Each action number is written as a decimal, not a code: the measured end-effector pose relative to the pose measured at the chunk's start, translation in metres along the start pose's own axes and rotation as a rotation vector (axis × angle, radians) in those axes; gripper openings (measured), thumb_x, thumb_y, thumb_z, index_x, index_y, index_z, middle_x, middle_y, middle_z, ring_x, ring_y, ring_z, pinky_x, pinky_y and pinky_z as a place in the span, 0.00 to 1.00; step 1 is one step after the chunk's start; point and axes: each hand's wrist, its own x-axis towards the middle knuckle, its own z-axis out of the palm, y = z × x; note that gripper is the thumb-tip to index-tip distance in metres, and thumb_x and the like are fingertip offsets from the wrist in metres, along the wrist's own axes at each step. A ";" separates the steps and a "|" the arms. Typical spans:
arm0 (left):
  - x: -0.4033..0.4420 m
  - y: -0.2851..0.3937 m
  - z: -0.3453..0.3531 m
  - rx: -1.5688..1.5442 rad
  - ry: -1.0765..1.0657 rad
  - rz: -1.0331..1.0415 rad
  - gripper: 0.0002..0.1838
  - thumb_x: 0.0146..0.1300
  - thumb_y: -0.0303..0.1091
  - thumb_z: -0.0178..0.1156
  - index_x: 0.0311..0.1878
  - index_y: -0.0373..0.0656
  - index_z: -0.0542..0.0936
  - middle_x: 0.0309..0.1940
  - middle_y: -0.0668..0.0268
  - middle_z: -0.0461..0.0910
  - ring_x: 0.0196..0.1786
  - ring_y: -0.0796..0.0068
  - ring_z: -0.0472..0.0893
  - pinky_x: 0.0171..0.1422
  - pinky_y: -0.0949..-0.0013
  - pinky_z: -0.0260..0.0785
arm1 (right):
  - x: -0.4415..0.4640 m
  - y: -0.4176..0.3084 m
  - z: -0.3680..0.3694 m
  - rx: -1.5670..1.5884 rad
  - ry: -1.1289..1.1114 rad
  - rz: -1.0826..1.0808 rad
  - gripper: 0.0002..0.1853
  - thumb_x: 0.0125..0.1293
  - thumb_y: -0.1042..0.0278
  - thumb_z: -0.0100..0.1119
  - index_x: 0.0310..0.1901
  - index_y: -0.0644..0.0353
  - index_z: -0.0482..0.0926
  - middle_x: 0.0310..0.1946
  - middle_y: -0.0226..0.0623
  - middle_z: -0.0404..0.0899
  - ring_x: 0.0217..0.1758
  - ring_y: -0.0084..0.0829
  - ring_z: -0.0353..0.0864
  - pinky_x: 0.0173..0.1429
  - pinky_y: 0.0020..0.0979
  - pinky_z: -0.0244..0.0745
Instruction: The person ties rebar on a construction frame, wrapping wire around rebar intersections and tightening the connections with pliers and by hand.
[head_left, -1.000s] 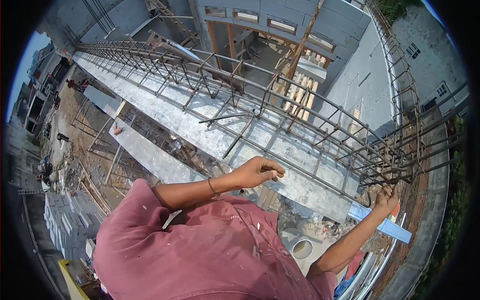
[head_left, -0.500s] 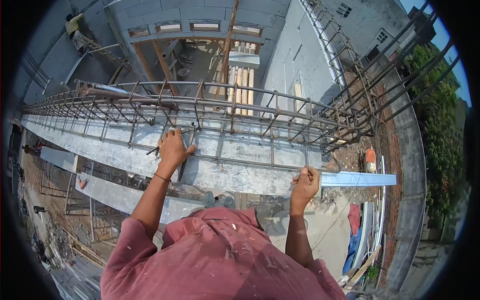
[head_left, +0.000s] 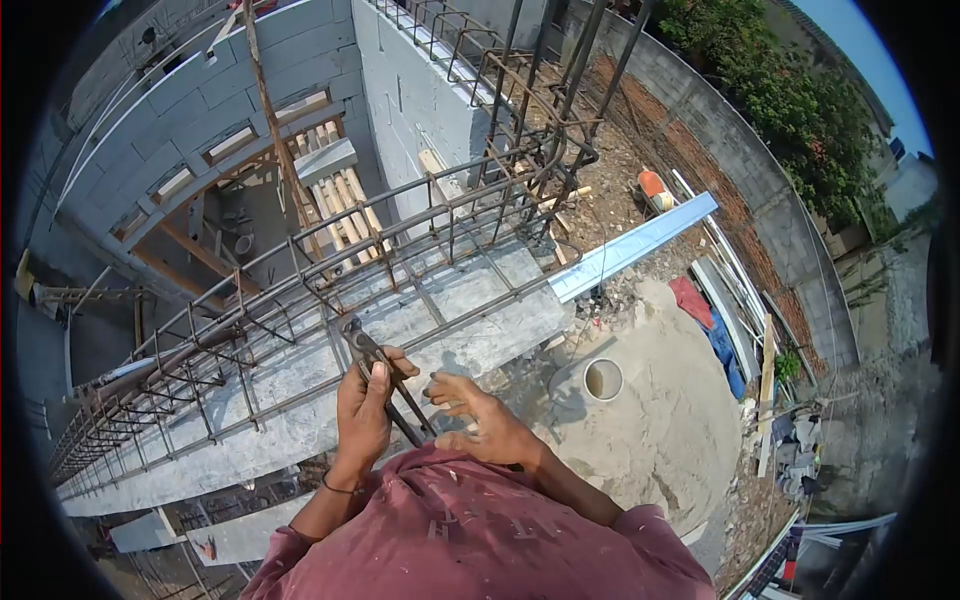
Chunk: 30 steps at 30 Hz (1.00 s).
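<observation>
My left hand (head_left: 362, 415) is closed around a pair of steel pincers (head_left: 366, 347), jaws pointing up and away from me. The pincers' two handles run down toward my shirt. Close by on the right, my right hand (head_left: 490, 428) has its fingers curved and apart, with nothing seen in it; its thumb is near the handle ends. Just beyond both hands lies a long rebar cage (head_left: 432, 195) of bars and square stirrups. Beneath it is a pale grey, flat surface (head_left: 520, 318).
A bluish metal strip (head_left: 640, 245) sticks out past the cage's right end. Upright bars (head_left: 590, 60) rise at the corner. Below are a sand pile (head_left: 660, 400) and a round pipe opening (head_left: 603, 380). A block wall (head_left: 420, 90) stands ahead; another person (head_left: 28, 280) is far left.
My view has turned to the right. My left hand has lifted the pincers off the cage toward my body. My right hand has left the bar's end and come beside the pincers.
</observation>
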 end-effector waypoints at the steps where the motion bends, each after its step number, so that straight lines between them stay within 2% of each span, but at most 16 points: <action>1: 0.006 -0.005 0.022 -0.037 -0.076 0.009 0.19 0.82 0.43 0.48 0.61 0.37 0.76 0.53 0.58 0.82 0.58 0.69 0.79 0.65 0.65 0.68 | 0.005 -0.001 0.003 0.032 0.000 -0.037 0.17 0.67 0.68 0.69 0.54 0.67 0.81 0.47 0.42 0.86 0.50 0.29 0.86 0.52 0.32 0.80; 4: 0.028 -0.004 0.058 0.126 -0.404 0.185 0.22 0.82 0.44 0.49 0.65 0.36 0.74 0.68 0.53 0.76 0.73 0.61 0.71 0.78 0.59 0.57 | 0.014 -0.001 -0.008 -0.105 0.041 -0.009 0.18 0.66 0.61 0.72 0.48 0.66 0.82 0.40 0.46 0.86 0.47 0.34 0.88 0.49 0.33 0.82; 5: 0.030 -0.001 0.058 0.084 -0.523 0.040 0.26 0.81 0.45 0.50 0.71 0.36 0.70 0.71 0.53 0.73 0.76 0.58 0.68 0.79 0.58 0.57 | 0.016 -0.013 -0.028 0.007 -0.180 0.238 0.16 0.67 0.60 0.70 0.46 0.66 0.83 0.36 0.43 0.86 0.46 0.33 0.88 0.48 0.34 0.81; 6: 0.032 -0.002 0.057 0.074 -0.524 0.042 0.26 0.81 0.45 0.50 0.71 0.36 0.70 0.71 0.53 0.73 0.76 0.58 0.68 0.79 0.58 0.57 | 0.014 -0.020 -0.045 0.120 -0.399 0.487 0.15 0.69 0.59 0.69 0.44 0.66 0.83 0.32 0.41 0.86 0.46 0.32 0.87 0.46 0.34 0.80; 8: 0.031 -0.005 0.046 0.319 -0.559 0.086 0.31 0.78 0.47 0.55 0.76 0.38 0.65 0.73 0.52 0.71 0.77 0.56 0.67 0.79 0.58 0.57 | -0.002 -0.004 -0.066 0.351 -0.281 0.471 0.17 0.73 0.57 0.64 0.40 0.67 0.83 0.26 0.35 0.85 0.45 0.28 0.87 0.44 0.31 0.77; 9: 0.030 -0.005 0.040 0.501 -0.554 0.164 0.35 0.76 0.48 0.58 0.78 0.39 0.63 0.74 0.51 0.70 0.77 0.55 0.67 0.79 0.57 0.58 | -0.003 0.003 -0.074 0.291 -0.166 0.369 0.18 0.75 0.57 0.62 0.38 0.67 0.84 0.27 0.35 0.85 0.43 0.26 0.86 0.44 0.30 0.76; 10: 0.030 -0.007 0.031 0.491 -0.550 0.160 0.35 0.76 0.48 0.58 0.78 0.39 0.63 0.74 0.51 0.70 0.77 0.55 0.67 0.79 0.57 0.58 | -0.003 0.008 -0.082 0.231 -0.054 0.267 0.19 0.76 0.56 0.60 0.37 0.68 0.85 0.27 0.35 0.85 0.41 0.24 0.85 0.43 0.28 0.74; 13: 0.024 -0.012 0.000 0.357 -0.631 0.014 0.33 0.76 0.45 0.59 0.76 0.37 0.65 0.72 0.48 0.71 0.76 0.56 0.69 0.79 0.58 0.59 | 0.019 0.029 -0.126 -0.115 0.308 0.299 0.22 0.74 0.51 0.62 0.42 0.67 0.86 0.27 0.35 0.85 0.27 0.22 0.76 0.38 0.27 0.69; 15: 0.015 -0.022 -0.017 0.246 -0.596 -0.093 0.31 0.76 0.41 0.60 0.76 0.36 0.66 0.72 0.50 0.71 0.76 0.58 0.69 0.79 0.59 0.59 | 0.038 0.043 -0.166 -0.319 0.388 0.411 0.20 0.75 0.53 0.61 0.43 0.67 0.86 0.29 0.39 0.86 0.23 0.21 0.75 0.30 0.27 0.67; 16: 0.009 -0.027 -0.024 0.146 -0.557 -0.197 0.30 0.76 0.38 0.60 0.75 0.35 0.67 0.72 0.52 0.72 0.76 0.60 0.70 0.79 0.59 0.60 | 0.049 0.039 -0.182 -0.403 0.389 0.586 0.19 0.75 0.55 0.60 0.43 0.67 0.86 0.31 0.41 0.88 0.22 0.21 0.76 0.26 0.27 0.66; 18: -0.003 -0.033 -0.035 0.143 -0.503 -0.206 0.28 0.76 0.36 0.59 0.74 0.34 0.69 0.69 0.52 0.74 0.74 0.60 0.72 0.77 0.60 0.62 | 0.065 0.048 -0.203 -0.284 0.436 0.565 0.17 0.76 0.59 0.60 0.45 0.68 0.85 0.31 0.45 0.88 0.21 0.24 0.80 0.18 0.25 0.64; 19: -0.008 -0.034 -0.041 0.115 -0.471 -0.233 0.28 0.76 0.36 0.59 0.73 0.34 0.69 0.68 0.51 0.75 0.73 0.60 0.73 0.77 0.60 0.63 | 0.073 0.041 -0.207 -0.215 0.416 0.597 0.15 0.77 0.65 0.56 0.57 0.66 0.81 0.35 0.46 0.88 0.27 0.32 0.88 0.20 0.27 0.76; 20: -0.013 -0.035 -0.046 0.089 -0.439 -0.263 0.28 0.75 0.36 0.60 0.73 0.33 0.69 0.67 0.51 0.76 0.71 0.59 0.74 0.76 0.60 0.63 | 0.078 0.033 -0.207 -0.216 0.412 0.600 0.15 0.77 0.65 0.56 0.57 0.66 0.81 0.35 0.46 0.88 0.27 0.32 0.88 0.20 0.27 0.76; 22: -0.020 -0.038 -0.056 0.065 -0.392 -0.281 0.28 0.75 0.37 0.60 0.72 0.32 0.69 0.66 0.50 0.77 0.70 0.60 0.76 0.76 0.60 0.64 | 0.088 0.018 -0.204 0.019 0.433 0.616 0.23 0.77 0.71 0.54 0.71 0.61 0.70 0.46 0.50 0.85 0.34 0.43 0.91 0.29 0.34 0.87; 23: -0.024 -0.040 -0.061 0.040 -0.349 -0.296 0.28 0.75 0.38 0.61 0.72 0.32 0.70 0.66 0.50 0.77 0.69 0.60 0.77 0.75 0.61 0.65 | 0.093 0.024 -0.212 0.060 0.379 0.614 0.30 0.77 0.74 0.50 0.78 0.55 0.59 0.53 0.51 0.81 0.41 0.51 0.91 0.37 0.42 0.92; 30: -0.039 -0.042 -0.078 0.048 -0.229 -0.290 0.28 0.76 0.38 0.60 0.72 0.31 0.69 0.66 0.50 0.78 0.68 0.61 0.77 0.72 0.63 0.67 | 0.099 0.035 -0.217 0.169 0.275 0.564 0.36 0.77 0.77 0.49 0.82 0.48 0.50 0.64 0.54 0.71 0.56 0.55 0.86 0.44 0.46 0.91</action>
